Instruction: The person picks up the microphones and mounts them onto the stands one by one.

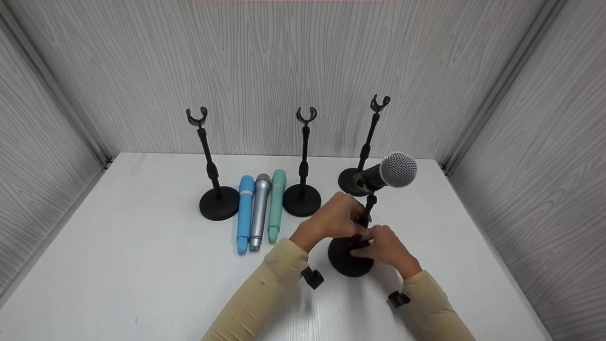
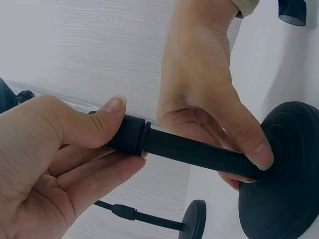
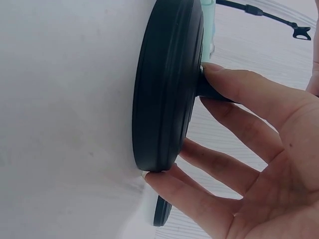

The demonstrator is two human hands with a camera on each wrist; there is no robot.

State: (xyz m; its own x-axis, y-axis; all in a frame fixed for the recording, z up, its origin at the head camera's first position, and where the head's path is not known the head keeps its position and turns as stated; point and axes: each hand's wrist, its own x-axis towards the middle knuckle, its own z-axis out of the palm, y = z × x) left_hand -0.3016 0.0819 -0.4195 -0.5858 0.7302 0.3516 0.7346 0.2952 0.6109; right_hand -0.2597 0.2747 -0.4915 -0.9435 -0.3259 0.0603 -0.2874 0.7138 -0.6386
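A black microphone with a silver mesh head sits in the clip of a black desk stand, whose round base is at the right front. My left hand grips the stand's pole at the thick collar, thumb on one side and fingers on the other. Lower down, my right hand pinches the pole just above the base, thumb against forefinger. In the right wrist view, another finger of the right hand touches the rim of the base. Whether the base rests flat on the table is hard to tell.
Three black stands with unfilled clips stand farther back: left, middle and right, the last just behind the held one. Blue, silver and green microphones lie side by side on the white table.
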